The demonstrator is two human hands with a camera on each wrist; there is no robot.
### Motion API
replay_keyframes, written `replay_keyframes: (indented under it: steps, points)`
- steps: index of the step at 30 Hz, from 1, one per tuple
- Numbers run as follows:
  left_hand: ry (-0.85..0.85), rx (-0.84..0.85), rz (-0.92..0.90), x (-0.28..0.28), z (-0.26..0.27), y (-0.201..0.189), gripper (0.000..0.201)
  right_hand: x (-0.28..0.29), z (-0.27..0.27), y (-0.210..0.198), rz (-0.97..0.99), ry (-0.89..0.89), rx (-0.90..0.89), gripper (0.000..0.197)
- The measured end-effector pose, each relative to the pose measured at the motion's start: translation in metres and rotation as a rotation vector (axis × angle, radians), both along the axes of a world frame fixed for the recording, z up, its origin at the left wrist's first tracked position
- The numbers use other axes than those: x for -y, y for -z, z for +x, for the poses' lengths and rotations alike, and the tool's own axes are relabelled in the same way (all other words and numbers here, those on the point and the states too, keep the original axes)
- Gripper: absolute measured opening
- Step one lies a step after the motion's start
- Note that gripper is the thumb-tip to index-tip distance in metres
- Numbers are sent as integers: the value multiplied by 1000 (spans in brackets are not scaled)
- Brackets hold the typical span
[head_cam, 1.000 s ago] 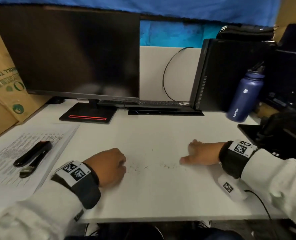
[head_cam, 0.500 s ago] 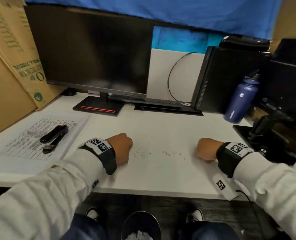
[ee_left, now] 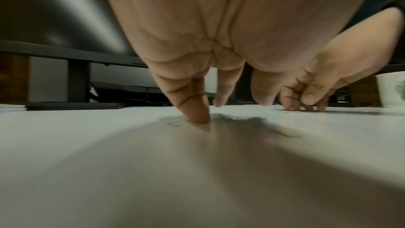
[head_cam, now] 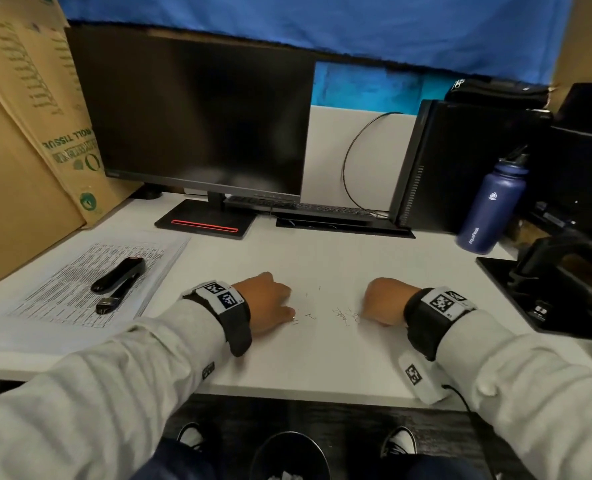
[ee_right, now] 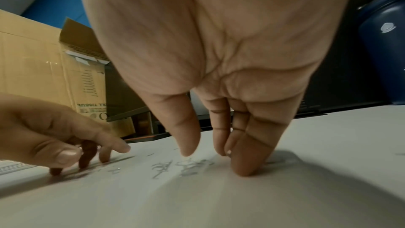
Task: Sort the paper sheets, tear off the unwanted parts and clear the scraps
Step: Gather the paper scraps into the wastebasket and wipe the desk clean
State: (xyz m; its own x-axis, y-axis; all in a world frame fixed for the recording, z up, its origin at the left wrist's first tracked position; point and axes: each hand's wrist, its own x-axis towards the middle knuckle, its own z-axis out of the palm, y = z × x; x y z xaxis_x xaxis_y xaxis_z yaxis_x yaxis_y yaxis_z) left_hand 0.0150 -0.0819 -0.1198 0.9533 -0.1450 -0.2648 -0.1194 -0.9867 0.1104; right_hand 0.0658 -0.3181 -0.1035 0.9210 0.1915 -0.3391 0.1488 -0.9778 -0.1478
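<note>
Small thin scraps (head_cam: 343,314) lie scattered on the white desk (head_cam: 322,362) between my two hands. My left hand (head_cam: 268,303) stands on its fingertips just left of them; the left wrist view shows its fingers (ee_left: 198,110) pointing down and touching the desk, holding nothing. My right hand (head_cam: 383,304) does the same on the right, its fingertips (ee_right: 243,167) pressed on the desk beside the scraps (ee_right: 186,166). A stack of printed paper sheets (head_cam: 62,299) lies at the left.
A black stapler (head_cam: 118,275) and a small black tool (head_cam: 109,303) rest on the sheets. A monitor (head_cam: 197,112), a keyboard (head_cam: 308,207), a computer tower (head_cam: 461,168) and a blue bottle (head_cam: 492,209) stand behind. A bin (head_cam: 289,459) with crumpled paper sits under the desk.
Both hands have drawn closer together across the desk, and the scraps now sit in a narrower patch between them. The head view has pulled back, so the bin shows.
</note>
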Motion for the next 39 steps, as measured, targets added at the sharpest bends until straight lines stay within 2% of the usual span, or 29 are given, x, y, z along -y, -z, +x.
replay_keyframes:
  steps: [3, 6, 9, 12, 14, 16, 18, 20, 23, 26, 32, 39]
  points:
    - [138, 37, -48, 11, -4, 0, 20, -16, -7, 4, 5, -119, -5, 30]
    - [176, 101, -57, 10, -3, 3, 15, -31, -14, 8, 101, -200, 36, 32]
    - [95, 125, -105, 1, -1, 1, 30, -30, -10, 8, 164, -225, 56, 31]
    - [-29, 160, -94, -6, -1, -7, 30, -16, -5, -1, 49, -167, 100, 24]
    - [-107, 93, -92, -14, -2, -12, 22, -5, -2, -3, -19, -133, 55, 16]
    - [-147, -54, -115, -19, -8, -14, 26, -2, -2, -2, -3, -125, -1, 28]
    - [-115, -112, -35, -18, -14, -12, 29, -5, -5, 1, 25, -160, 11, 31]
    - [-65, -67, 38, -8, -17, -9, 25, -15, -8, 5, 49, -201, 54, 31]
    - [-13, -28, 17, 10, -9, -4, 21, -35, -12, 12, 43, -310, 83, 15]
    - [32, 9, -13, 22, 2, 2, 26, -43, -14, 14, -51, -378, 133, 21]
    - [128, 109, 25, 25, 4, 1, 32, -40, -21, 7, -87, -511, 208, 26]
    - [147, 68, 133, 32, 7, -10, 28, -51, -8, 7, -133, -491, 201, 14]
